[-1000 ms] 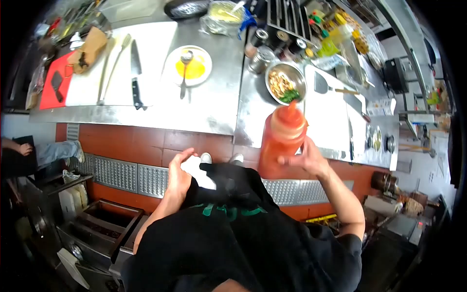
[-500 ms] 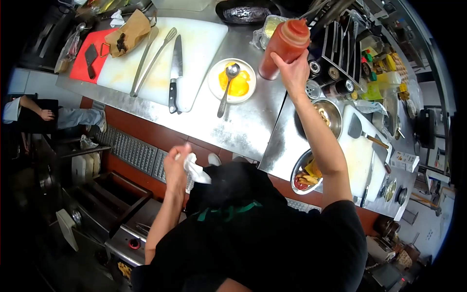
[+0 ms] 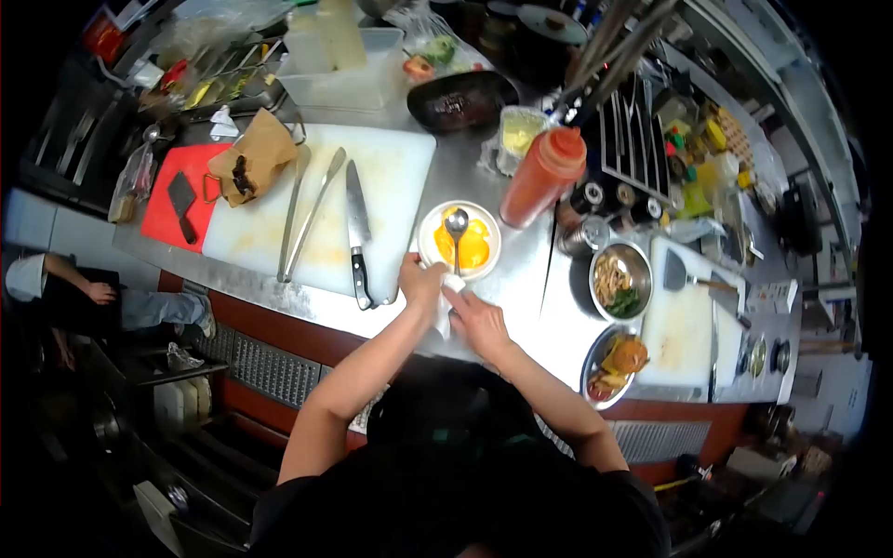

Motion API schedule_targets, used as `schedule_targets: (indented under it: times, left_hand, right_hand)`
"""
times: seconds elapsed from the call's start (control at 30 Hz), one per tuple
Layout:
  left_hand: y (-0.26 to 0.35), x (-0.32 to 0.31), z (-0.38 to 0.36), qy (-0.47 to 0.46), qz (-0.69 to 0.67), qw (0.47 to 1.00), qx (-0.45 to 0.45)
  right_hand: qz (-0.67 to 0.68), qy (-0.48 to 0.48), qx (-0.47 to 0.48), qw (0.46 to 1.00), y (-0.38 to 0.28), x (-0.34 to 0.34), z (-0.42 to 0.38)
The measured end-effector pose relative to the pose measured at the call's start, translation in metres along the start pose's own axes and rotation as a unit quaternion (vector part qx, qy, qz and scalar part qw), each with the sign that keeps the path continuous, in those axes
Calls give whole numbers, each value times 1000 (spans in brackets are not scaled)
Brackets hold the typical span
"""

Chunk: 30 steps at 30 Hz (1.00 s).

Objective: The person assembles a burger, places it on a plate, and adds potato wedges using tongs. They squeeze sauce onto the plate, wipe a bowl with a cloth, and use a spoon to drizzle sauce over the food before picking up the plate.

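Your left hand (image 3: 423, 282) and right hand (image 3: 481, 324) meet, pinching the white cloth (image 3: 443, 322) at the near side of the plate (image 3: 496, 244). The spoon's (image 3: 457, 254) handle points toward you.

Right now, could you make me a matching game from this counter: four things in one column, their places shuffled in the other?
1. spoon
2. red bottle
3. tongs
4. white cloth

A. on a white board
B. between left hand and right hand
C. on the plate of yellow food
D. upright on the metal counter

1-C, 2-D, 3-A, 4-B
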State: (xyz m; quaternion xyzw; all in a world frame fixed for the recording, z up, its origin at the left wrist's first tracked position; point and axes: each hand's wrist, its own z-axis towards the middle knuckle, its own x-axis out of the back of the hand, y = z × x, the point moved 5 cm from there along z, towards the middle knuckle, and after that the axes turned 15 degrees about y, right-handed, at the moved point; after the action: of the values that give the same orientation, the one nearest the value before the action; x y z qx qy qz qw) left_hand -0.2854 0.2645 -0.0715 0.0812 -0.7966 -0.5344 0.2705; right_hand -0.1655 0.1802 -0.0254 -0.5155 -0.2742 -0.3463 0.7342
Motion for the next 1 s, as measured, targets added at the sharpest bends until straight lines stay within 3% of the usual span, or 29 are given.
schedule_targets:
  times: [0.03,0.1,0.13,0.17,0.23,0.3,0.37,0.43,0.57,0.63,0.7,0.8,0.9,0.93,0.97,1.0]
  left_hand:
    - [-12,-5,0,8,-38,999,-38]
    - [-21,-5,2,-110,-134,976,129]
    - [-31,-6,10,-175,-151,959,167]
    - [-22,5,7,-161,-126,969,136]
    - [-8,25,-8,-228,-78,954,176]
    - [-14,28,-15,-286,-84,933,203]
    - [27,34,-40,-268,-43,941,202]
    - [22,26,-38,-266,-46,943,194]
    - [-7,7,-27,-176,-170,942,231]
    - [-23,-6,-9,-200,-166,947,186]
    - [-31,-9,-2,-173,-154,955,185]
    - [-40,-4,12,-181,-108,968,137]
    - [18,46,-43,-108,-95,976,163]
    - [5,42,-47,-163,-110,966,166]
    - [22,45,-70,-154,-94,972,154]
    - [19,37,-79,-171,-111,977,69]
  right_hand:
    - [-1,-3,-20,1000,-2,-3,3]
    - [111,195,13,974,-13,25,3]
    - [137,236,-67,960,-15,37,-1]
    - [162,280,-142,935,-17,50,-3]
    - [254,365,-275,852,-10,64,-7]
    - [332,366,-350,796,4,68,-14]
    - [314,378,-293,820,3,75,-18]
    - [257,324,-289,863,-7,79,-18]
    - [324,308,-290,846,4,53,-29]
    - [341,311,-271,844,15,47,-24]
    - [381,271,-391,793,25,35,-26]
    - [404,277,-397,776,26,34,-24]
    - [425,268,-394,769,35,23,-27]
    - [438,255,-400,764,36,16,-29]
    - [440,251,-400,764,34,13,-32]
    - [420,244,-377,789,30,14,-33]
